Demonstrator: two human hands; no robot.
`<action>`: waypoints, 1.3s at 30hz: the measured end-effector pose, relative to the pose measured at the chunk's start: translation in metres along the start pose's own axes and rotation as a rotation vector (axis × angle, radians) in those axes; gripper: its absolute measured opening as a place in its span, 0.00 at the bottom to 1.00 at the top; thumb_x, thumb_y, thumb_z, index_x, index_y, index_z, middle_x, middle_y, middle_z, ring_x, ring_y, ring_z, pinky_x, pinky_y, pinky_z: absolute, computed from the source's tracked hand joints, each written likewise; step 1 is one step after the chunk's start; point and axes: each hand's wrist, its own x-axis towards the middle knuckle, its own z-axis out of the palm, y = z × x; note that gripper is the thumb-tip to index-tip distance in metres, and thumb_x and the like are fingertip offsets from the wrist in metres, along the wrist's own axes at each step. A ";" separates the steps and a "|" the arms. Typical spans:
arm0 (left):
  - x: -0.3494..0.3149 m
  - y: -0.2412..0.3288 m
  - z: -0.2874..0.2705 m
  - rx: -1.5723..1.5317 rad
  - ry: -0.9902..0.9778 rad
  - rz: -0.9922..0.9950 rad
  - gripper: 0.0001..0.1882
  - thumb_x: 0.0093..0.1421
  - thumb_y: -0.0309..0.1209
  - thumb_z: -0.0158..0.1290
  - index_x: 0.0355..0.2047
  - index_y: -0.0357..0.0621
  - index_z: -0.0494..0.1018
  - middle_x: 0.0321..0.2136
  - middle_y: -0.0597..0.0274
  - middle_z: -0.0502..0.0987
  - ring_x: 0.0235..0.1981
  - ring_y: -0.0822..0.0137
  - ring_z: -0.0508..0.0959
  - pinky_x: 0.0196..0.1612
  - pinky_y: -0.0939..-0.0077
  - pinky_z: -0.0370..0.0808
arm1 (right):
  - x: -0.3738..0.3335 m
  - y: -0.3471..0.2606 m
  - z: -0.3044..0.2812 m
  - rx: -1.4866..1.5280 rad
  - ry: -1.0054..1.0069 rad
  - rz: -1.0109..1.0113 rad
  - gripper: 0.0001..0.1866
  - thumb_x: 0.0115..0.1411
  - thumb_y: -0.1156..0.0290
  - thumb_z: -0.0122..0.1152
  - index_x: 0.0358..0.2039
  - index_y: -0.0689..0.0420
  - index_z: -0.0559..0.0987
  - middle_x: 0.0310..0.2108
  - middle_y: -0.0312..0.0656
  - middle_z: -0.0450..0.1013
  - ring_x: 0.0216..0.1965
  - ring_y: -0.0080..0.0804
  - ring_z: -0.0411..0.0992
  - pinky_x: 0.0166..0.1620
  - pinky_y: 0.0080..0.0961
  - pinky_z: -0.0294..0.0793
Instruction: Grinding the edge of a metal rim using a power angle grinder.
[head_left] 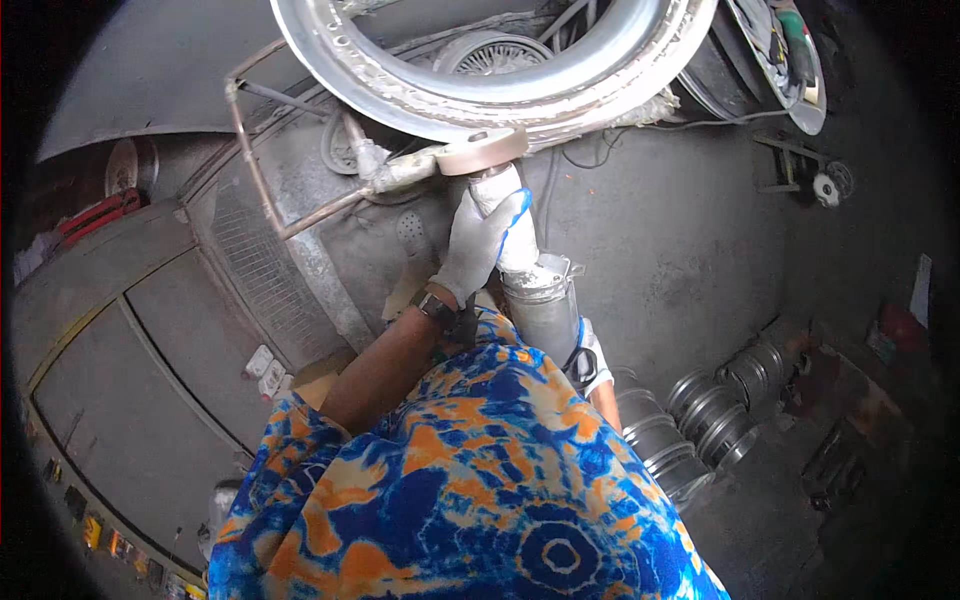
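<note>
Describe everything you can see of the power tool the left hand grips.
The power tool has a thick tan disc at its far end, a white-wrapped neck and a grey, metallic-looking cylindrical body. It points up the picture, tilted left. The gloved left hand grips the neck; the right hand, partly hidden, is beside the lower body. The disc overlaps the metal ring in view; whether they touch is unclear.

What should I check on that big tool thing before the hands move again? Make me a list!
1. Left hand gloved and gripping the power tool at its white neck: ok.
2. Right hand gloved: ok.
3. Right hand's grip firm: cannot tell, it's partly hidden.
4. Left forearm covered: not ok, it's bare below the sleeve, with a watch.
5. Disc stopped: cannot tell.
6. Disc clear of the big metal ring: cannot tell.
</note>
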 end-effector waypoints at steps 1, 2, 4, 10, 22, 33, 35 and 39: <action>0.002 -0.006 0.004 -0.006 -0.007 -0.007 0.18 0.65 0.35 0.63 0.49 0.40 0.72 0.39 0.67 0.78 0.39 0.77 0.77 0.43 0.78 0.78 | -0.002 -0.001 -0.003 -0.081 0.008 -0.045 0.28 0.75 0.52 0.47 0.53 0.65 0.81 0.49 0.47 0.82 0.48 0.38 0.81 0.53 0.33 0.81; 0.004 -0.012 0.008 -0.011 -0.006 -0.007 0.17 0.65 0.35 0.63 0.48 0.40 0.72 0.39 0.67 0.77 0.38 0.77 0.77 0.42 0.78 0.78 | -0.001 0.009 -0.009 -0.060 0.011 -0.025 0.28 0.75 0.51 0.46 0.54 0.64 0.80 0.49 0.47 0.81 0.48 0.38 0.81 0.53 0.33 0.81; 0.007 -0.018 0.020 -0.023 -0.010 -0.011 0.17 0.65 0.34 0.63 0.48 0.40 0.72 0.38 0.67 0.77 0.38 0.78 0.77 0.41 0.77 0.78 | 0.012 0.042 -0.026 0.209 0.011 0.152 0.29 0.74 0.49 0.46 0.54 0.63 0.80 0.50 0.47 0.81 0.48 0.39 0.80 0.54 0.34 0.79; 0.007 -0.011 0.025 -0.010 -0.043 -0.050 0.17 0.65 0.35 0.64 0.47 0.40 0.71 0.37 0.66 0.77 0.36 0.77 0.77 0.39 0.77 0.78 | 0.041 0.082 -0.042 0.673 -0.024 0.439 0.31 0.73 0.44 0.45 0.56 0.59 0.78 0.52 0.46 0.80 0.49 0.40 0.78 0.57 0.37 0.76; 0.003 -0.007 0.017 0.018 -0.006 -0.043 0.20 0.64 0.35 0.64 0.49 0.40 0.70 0.39 0.66 0.77 0.37 0.77 0.77 0.39 0.77 0.79 | 0.047 0.103 -0.039 0.561 0.020 0.366 0.31 0.74 0.44 0.45 0.55 0.60 0.78 0.52 0.47 0.80 0.49 0.41 0.78 0.58 0.37 0.76; -0.005 0.020 -0.003 0.039 0.031 0.006 0.19 0.65 0.33 0.63 0.51 0.38 0.71 0.40 0.66 0.77 0.39 0.77 0.78 0.42 0.77 0.79 | 0.058 0.120 -0.018 0.610 -0.024 0.380 0.30 0.74 0.45 0.45 0.54 0.60 0.79 0.50 0.46 0.80 0.48 0.40 0.78 0.57 0.36 0.77; -0.003 0.022 -0.012 0.068 0.022 0.029 0.20 0.65 0.33 0.63 0.52 0.38 0.71 0.40 0.66 0.77 0.40 0.76 0.77 0.42 0.77 0.79 | 0.065 0.118 -0.007 0.645 -0.052 0.401 0.29 0.74 0.46 0.45 0.54 0.60 0.79 0.49 0.44 0.81 0.47 0.37 0.79 0.55 0.34 0.78; -0.004 0.032 -0.025 0.042 0.024 0.057 0.20 0.66 0.32 0.61 0.54 0.38 0.71 0.42 0.65 0.77 0.40 0.76 0.77 0.43 0.77 0.78 | 0.070 0.091 0.011 0.480 0.025 0.372 0.32 0.71 0.45 0.51 0.45 0.66 0.84 0.39 0.47 0.83 0.37 0.36 0.82 0.43 0.35 0.82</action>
